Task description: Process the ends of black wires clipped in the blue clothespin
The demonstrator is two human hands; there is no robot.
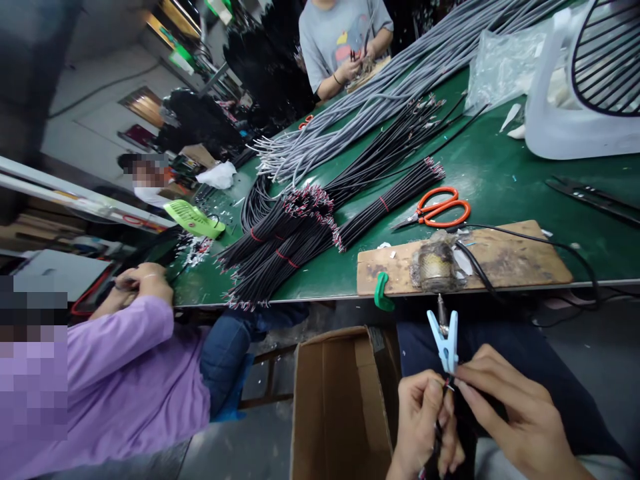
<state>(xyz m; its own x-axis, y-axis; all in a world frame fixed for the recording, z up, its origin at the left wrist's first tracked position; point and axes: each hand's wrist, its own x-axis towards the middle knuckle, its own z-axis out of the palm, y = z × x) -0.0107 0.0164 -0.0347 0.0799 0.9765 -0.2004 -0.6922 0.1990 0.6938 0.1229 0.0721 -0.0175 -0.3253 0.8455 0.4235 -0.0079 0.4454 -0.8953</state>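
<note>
Here, below the near edge of the green desk (515,190), my left hand (421,415) holds a black cable (438,437) in closed fingers. My right hand (523,403) has thumb and forefinger drawn narrow at the cable's upper end; I can't tell whether they grip it. Just above is a blue clothespin (447,347), at a metal shaft (441,308) jutting past the edge from a wooden board (520,257). Left of my hands stands an open cardboard box (335,407); between orange scissors (443,208) and black cutters (595,198), bare desk shows.
</note>
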